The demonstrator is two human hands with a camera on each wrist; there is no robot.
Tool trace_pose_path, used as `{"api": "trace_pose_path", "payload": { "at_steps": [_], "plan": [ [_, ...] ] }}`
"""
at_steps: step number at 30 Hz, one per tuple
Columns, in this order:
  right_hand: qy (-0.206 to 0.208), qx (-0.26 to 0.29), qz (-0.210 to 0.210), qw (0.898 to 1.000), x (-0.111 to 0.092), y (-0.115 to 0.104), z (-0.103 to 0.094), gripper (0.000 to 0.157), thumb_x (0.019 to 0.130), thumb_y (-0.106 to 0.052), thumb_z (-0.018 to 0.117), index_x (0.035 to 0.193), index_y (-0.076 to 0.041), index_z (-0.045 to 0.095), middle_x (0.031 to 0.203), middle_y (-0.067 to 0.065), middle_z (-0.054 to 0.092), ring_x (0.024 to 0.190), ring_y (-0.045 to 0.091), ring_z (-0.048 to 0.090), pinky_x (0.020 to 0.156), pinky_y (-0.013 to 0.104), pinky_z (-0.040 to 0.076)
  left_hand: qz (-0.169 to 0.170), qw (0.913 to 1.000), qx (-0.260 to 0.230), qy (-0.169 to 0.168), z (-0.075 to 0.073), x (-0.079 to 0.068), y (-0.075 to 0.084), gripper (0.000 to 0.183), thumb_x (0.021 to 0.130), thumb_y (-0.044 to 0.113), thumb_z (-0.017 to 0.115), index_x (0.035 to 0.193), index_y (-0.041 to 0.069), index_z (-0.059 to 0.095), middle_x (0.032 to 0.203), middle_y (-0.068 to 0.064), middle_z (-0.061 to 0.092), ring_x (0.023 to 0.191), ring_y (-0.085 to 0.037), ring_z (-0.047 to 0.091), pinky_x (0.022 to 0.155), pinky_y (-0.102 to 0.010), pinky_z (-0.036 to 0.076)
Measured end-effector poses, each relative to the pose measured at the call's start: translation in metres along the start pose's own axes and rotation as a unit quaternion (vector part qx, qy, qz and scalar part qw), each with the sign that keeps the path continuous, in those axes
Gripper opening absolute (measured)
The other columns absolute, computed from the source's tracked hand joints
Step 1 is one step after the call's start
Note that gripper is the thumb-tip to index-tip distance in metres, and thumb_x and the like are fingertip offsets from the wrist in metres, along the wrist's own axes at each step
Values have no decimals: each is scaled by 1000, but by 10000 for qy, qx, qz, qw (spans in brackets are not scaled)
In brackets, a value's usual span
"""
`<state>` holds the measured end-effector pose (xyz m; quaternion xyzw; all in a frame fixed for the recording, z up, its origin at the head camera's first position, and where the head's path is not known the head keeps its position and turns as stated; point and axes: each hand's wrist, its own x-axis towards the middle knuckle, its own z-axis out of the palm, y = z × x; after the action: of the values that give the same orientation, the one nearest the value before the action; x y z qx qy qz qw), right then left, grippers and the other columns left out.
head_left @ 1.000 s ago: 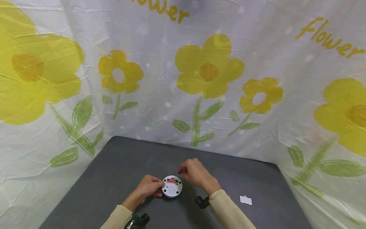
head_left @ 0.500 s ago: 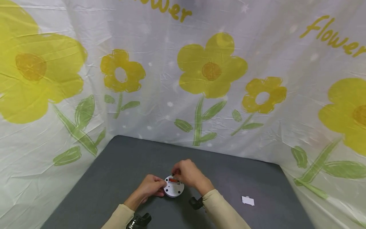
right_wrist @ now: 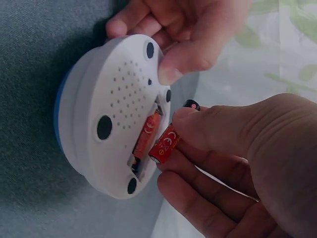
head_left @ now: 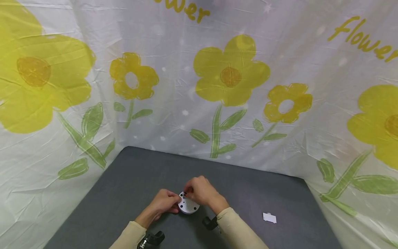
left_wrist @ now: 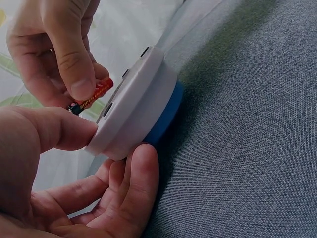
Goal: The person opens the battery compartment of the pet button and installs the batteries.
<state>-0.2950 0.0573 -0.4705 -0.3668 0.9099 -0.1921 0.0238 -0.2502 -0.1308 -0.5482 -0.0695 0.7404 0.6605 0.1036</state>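
A round white device [head_left: 188, 207] with speaker holes and black rubber feet lies with its battery side up; its lower part is blue [left_wrist: 166, 113]. My left hand [head_left: 164, 201] grips its left edge, thumb on the rim and fingers against the side. One red battery [right_wrist: 147, 133] sits in the uncovered battery slot. Over that slot, my right hand [head_left: 201, 190] pinches a second red battery [right_wrist: 165, 145] with a black end between thumb and fingers. It is held tilted, its lower end close to the slot's edge.
A small white battery cover [head_left: 269, 218] lies on the dark grey table [head_left: 236, 193] to the right. White cloth [head_left: 174, 114] printed with yellow flowers hangs behind the table and along its sides. Each wrist wears a black camera.
My right hand has moved left and slightly down with its battery, from beside the device to over the slot, which it now largely hides in the head view. My left hand keeps its grip.
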Motion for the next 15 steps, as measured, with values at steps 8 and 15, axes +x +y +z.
{"api": "trace_pose_path", "payload": {
  "at_steps": [8,15],
  "plan": [
    [77,-9,21,10000,-2,-1,7,16,90,-4,82,100,-14,87,90,-3,81,76,2,68,65,16,55,-37,9999,-26,-100,-2,-1,1,25,92,4,69,109,-14,76,88,-12,77,71,-14,73,62,-28,67],
    [91,2,68,9999,-3,1,13,14,89,-4,83,96,-15,87,87,-6,79,73,0,63,62,16,53,-6,9999,-70,-79,-2,0,0,23,93,3,69,107,-14,75,88,-12,77,70,-14,72,62,-28,67]
  ]
}}
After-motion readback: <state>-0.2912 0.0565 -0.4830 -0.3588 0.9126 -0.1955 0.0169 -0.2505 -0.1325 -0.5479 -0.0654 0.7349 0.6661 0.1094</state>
